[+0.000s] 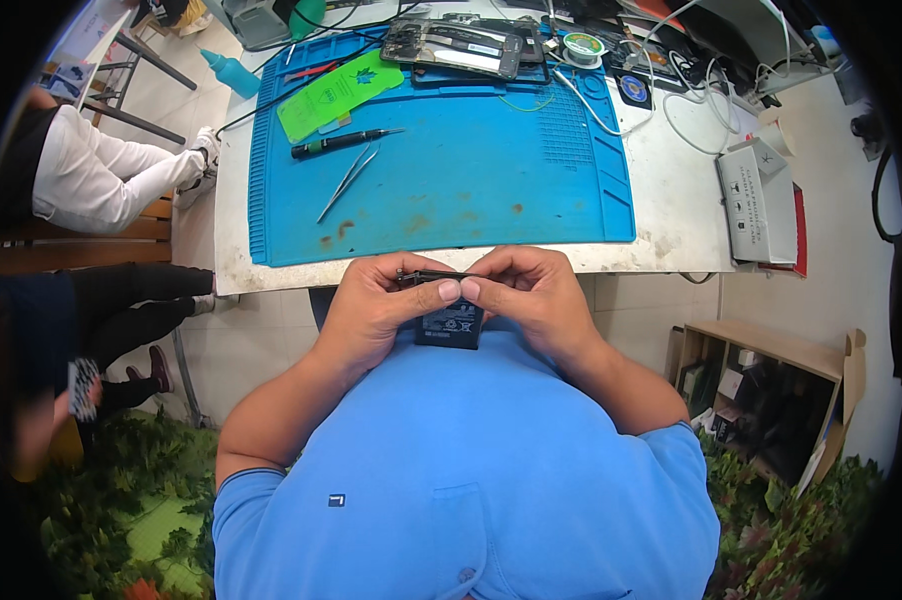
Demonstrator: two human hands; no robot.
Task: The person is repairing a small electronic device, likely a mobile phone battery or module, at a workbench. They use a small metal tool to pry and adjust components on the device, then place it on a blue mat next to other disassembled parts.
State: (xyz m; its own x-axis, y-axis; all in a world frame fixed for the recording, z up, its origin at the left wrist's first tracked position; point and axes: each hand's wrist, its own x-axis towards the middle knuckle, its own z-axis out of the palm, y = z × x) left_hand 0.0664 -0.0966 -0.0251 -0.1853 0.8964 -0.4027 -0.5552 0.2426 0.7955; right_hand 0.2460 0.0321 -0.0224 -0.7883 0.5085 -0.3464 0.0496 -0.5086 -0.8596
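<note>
Just off the bench's near edge, in front of my blue shirt, both hands hold a flat black phone battery [449, 328] with pale printing on its face. My left hand [379, 298] pinches its upper left part between thumb and bent fingers. From the other side my right hand [533, 292] does the same, and the two thumb tips nearly meet. A thin dark strip shows along the top between the fingers; my fingers hide how it joins the battery. Metal tweezers [347, 185] and a black screwdriver [336, 144] lie farther off on the blue work mat [451, 190].
At the back sit an opened phone [456, 48], a green card [339, 96], a solder spool [583, 49] and tangled cables. A blue bottle [229, 73] stands back left, a white box [756, 205] at the right. Two other people sit at the left; a shelf [761, 350] stands right.
</note>
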